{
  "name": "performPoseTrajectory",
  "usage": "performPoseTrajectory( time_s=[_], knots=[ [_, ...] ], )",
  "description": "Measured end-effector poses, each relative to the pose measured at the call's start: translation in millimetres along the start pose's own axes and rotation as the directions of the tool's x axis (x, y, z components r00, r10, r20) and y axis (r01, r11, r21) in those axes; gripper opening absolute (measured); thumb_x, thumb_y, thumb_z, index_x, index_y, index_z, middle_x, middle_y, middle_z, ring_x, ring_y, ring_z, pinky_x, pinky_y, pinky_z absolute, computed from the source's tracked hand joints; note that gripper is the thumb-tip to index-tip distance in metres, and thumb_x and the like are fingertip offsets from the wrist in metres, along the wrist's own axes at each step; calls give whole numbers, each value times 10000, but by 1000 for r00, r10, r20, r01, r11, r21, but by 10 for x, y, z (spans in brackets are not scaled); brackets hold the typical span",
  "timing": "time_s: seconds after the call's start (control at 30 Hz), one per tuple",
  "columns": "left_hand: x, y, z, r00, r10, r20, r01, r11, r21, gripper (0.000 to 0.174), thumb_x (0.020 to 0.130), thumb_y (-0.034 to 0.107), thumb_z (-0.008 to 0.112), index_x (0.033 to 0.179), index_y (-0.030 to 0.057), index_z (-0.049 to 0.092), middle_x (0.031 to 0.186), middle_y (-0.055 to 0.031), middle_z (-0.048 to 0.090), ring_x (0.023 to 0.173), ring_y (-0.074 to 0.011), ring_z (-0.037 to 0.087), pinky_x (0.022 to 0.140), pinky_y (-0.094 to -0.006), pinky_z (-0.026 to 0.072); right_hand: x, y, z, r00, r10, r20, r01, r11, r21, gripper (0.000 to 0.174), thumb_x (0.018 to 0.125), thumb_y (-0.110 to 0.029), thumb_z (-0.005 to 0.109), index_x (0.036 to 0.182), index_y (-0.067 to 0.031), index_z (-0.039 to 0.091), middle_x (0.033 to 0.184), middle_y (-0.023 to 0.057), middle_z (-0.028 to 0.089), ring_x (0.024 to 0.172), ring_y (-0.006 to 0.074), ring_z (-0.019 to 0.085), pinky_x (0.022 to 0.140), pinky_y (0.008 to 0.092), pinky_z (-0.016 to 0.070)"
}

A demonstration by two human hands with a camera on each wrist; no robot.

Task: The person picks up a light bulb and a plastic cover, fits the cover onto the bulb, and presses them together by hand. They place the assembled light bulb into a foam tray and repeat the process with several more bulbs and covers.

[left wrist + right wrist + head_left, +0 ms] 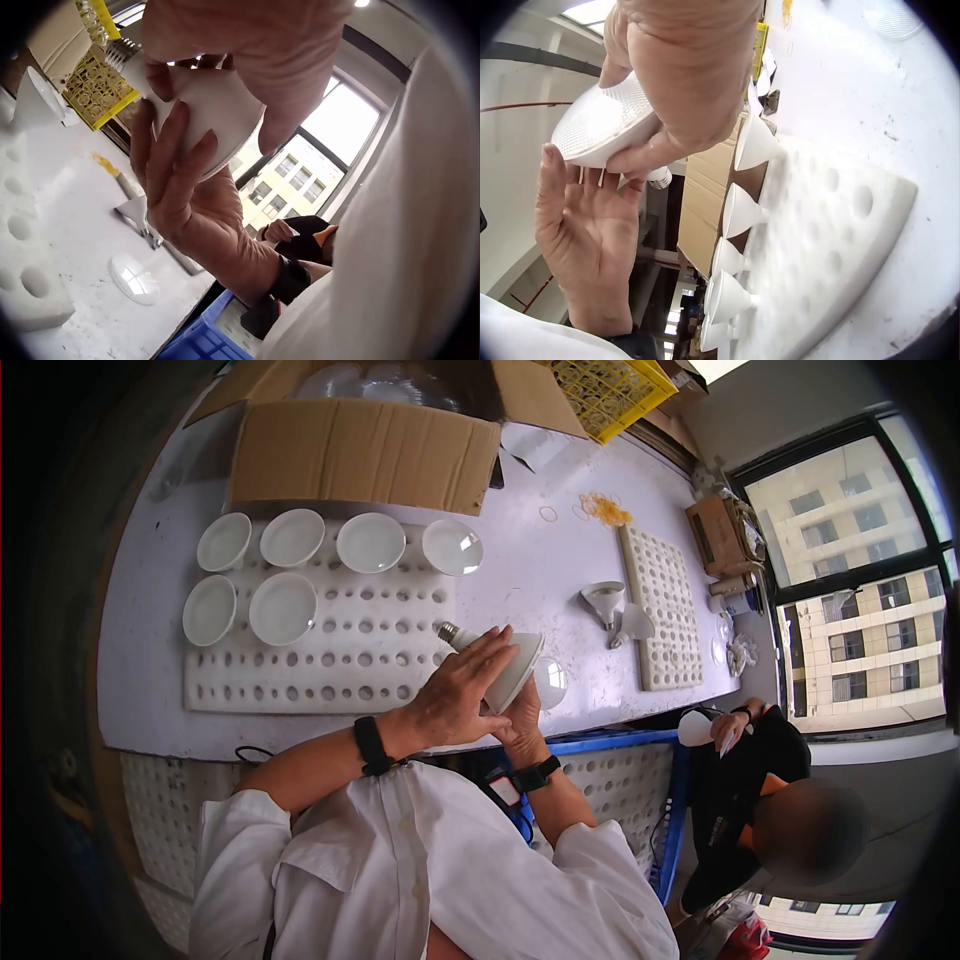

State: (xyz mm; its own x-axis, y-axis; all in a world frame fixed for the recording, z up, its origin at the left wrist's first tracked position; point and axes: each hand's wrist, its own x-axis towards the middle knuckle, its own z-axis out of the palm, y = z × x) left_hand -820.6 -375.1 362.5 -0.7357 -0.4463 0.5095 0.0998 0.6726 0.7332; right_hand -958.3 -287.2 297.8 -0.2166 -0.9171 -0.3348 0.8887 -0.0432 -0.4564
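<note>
Both hands hold a white reflector light bulb [505,670] above the table's front edge. It is tilted, its metal screw base [448,632] pointing up and left in the head view. My left hand [455,695] lies over the bulb's side, with its thumb near the wide rim. My right hand [523,725] supports it from the other side, and its fingers [180,154] curl round the white body in the left wrist view. The textured lens face [604,120] shows in the right wrist view. Behind the hands, a clear round lens [551,681] lies on the table.
Several white bulbs [283,608] stand in a holed foam board [330,685] at left. Two more bulbs [603,598] lie near another foam board [662,610]. A cardboard box [360,455], yellow crate [610,390] and rubber bands [606,510] are behind. Another person [750,790] sits at right.
</note>
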Motion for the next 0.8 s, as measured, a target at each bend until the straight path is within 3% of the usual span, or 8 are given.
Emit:
performPoseTrajectory(
  time_s=[0.13, 0.2, 0.3, 0.37, 0.47, 0.6, 0.67, 0.8],
  knots=[
    [3, 21, 4, 997, -75, 3, 75, 997, 37, 877, 606, 165, 786, 1319, -27, 314, 1391, -230, 311, 1304, -345, 305, 1059, -422, 298, 1, 35, -37, 998, 51, 37, -54, 995, 80, 665, 827, -470, 581, 1324, -100, 337, 1201, 138, 503, 1016, 271, 570, 718, 374, 572],
    [-34, 4, -5, 987, -160, -14, 160, 987, 5, 841, 631, 178, 770, 1312, -29, 322, 1378, -236, 324, 1294, -363, 311, 1057, -426, 298, -43, 47, 26, 999, 36, 36, -33, 996, -89, 605, 842, -410, 596, 1316, -102, 382, 1294, 108, 455, 1175, 256, 467, 984, 409, 405],
    [-194, -202, -29, 963, -262, -70, 261, 965, -25, 752, 687, 140, 706, 1307, -39, 318, 1334, -246, 374, 1257, -379, 357, 1041, -412, 321, 16, 82, 43, 991, 58, 125, -8, 930, -366, 567, 848, -357, 605, 1299, -89, 392, 1241, 94, 489, 1138, 253, 494, 965, 404, 415],
    [-323, -343, -102, 900, -436, -8, 426, 883, -198, 739, 685, 102, 685, 1322, -4, 327, 1306, -230, 418, 1206, -343, 434, 1005, -393, 362, 40, 142, 108, 992, 94, 87, -53, 919, -391, 509, 856, -253, 610, 1282, -68, 402, 1200, 83, 509, 1105, 236, 512, 944, 397, 427],
    [-487, -411, -217, 866, -493, -90, 464, 856, -229, 690, 690, 93, 668, 1304, 22, 362, 1196, -199, 518, 1096, -303, 532, 938, -371, 423, 167, 302, 202, 999, 45, 15, -31, 856, -516, 452, 849, -112, 608, 1247, -13, 419, 1125, 104, 546, 1006, 204, 562, 859, 343, 484],
    [-660, -606, -372, 803, -551, -227, 483, 825, -293, 628, 668, 117, 679, 1232, 4, 427, 1100, -190, 577, 1014, -297, 580, 878, -375, 458, 402, 467, 449, 996, 84, 20, -53, 774, -632, 458, 848, -160, 624, 1233, -5, 432, 1067, 102, 575, 928, 191, 594, 766, 310, 521],
    [-715, -781, -460, 786, -534, -313, 450, 840, -303, 602, 671, 128, 678, 1207, -13, 443, 1064, -174, 592, 969, -250, 597, 834, -343, 481, 561, 509, 586, 979, 198, -53, -167, 620, -767, 477, 843, -213, 639, 1223, -6, 440, 1033, 105, 588, 867, 180, 613, 676, 286, 541],
    [-695, -975, -600, 667, -665, -335, 491, 731, -474, 549, 681, 127, 690, 1164, -24, 476, 1024, -133, 602, 938, -206, 587, 821, -316, 474, 785, 603, 674, 951, 307, -32, -251, 710, -658, 480, 842, -242, 641, 1216, -17, 439, 1068, 107, 567, 886, 182, 612, 662, 281, 553]
  ],
)
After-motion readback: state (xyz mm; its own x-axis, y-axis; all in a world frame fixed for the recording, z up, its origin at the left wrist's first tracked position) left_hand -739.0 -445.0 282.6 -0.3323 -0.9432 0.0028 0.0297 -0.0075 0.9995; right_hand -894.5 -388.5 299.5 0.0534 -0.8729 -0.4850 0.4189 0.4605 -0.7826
